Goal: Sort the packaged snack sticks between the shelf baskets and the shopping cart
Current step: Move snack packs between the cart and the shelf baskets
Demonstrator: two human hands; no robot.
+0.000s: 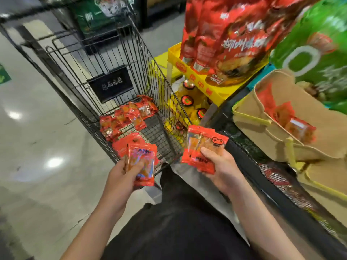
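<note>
Dark trousers (pixel 180 231) of the person fill the lower centre, bare forearms rising on either side; left hand (pixel 122 177) grips a small stack of red plastic snack-stick packets (pixel 141 162), thumb across the front, held over the near corner of the cart; right hand (pixel 219 166) grips a second fanned bundle of red packets with clear windows (pixel 202 147), thumb on top, between cart and shelf; the two hands are apart. More loose red packets (pixel 127 115) lie on the floor of the black wire shopping cart (pixel 105 59); a few further red packets (pixel 285 113) sit inside the beige fabric shelf basket with yellow trim (pixel 309 139) at right. Behind stand large red snack bags (pixel 225 34) in a yellow display tray (pixel 197 79), a green bag (pixel 319 44) beside them; grey polished floor (pixel 37 137) at left.
</note>
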